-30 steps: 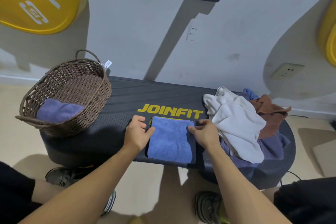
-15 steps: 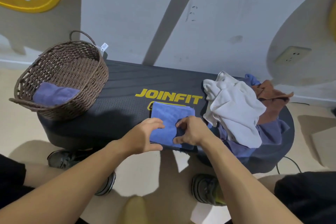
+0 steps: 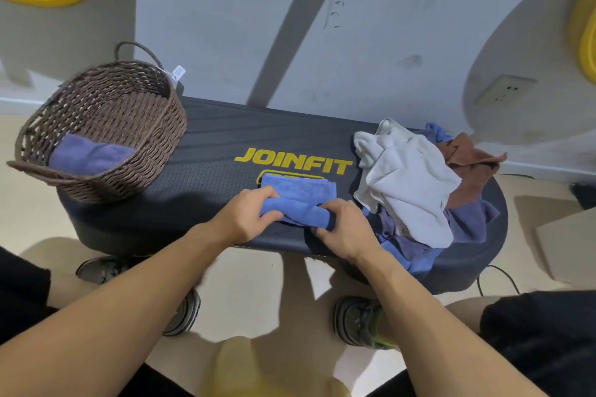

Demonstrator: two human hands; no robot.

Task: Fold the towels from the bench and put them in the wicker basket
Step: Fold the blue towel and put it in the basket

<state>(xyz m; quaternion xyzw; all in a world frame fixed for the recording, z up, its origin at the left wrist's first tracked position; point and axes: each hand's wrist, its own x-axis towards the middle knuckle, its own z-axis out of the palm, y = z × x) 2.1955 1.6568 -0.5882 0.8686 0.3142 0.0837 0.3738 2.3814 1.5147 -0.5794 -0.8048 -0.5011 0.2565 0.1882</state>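
At the left of the frame a brown wicker basket stands on the left end of the dark tabletop, with a folded purple towel lying inside it against the near wall. In the middle, just below the yellow JOINFIT lettering, a blue towel lies on the tabletop with its near edge lifted and rolled up. The left hand has its fingers curled round the towel's left near corner; the right hand pinches the right near corner between curled fingers and thumb. To the right, a crumpled white towel tops a pile, over a brown towel and purple-blue towels at the tabletop's right end.
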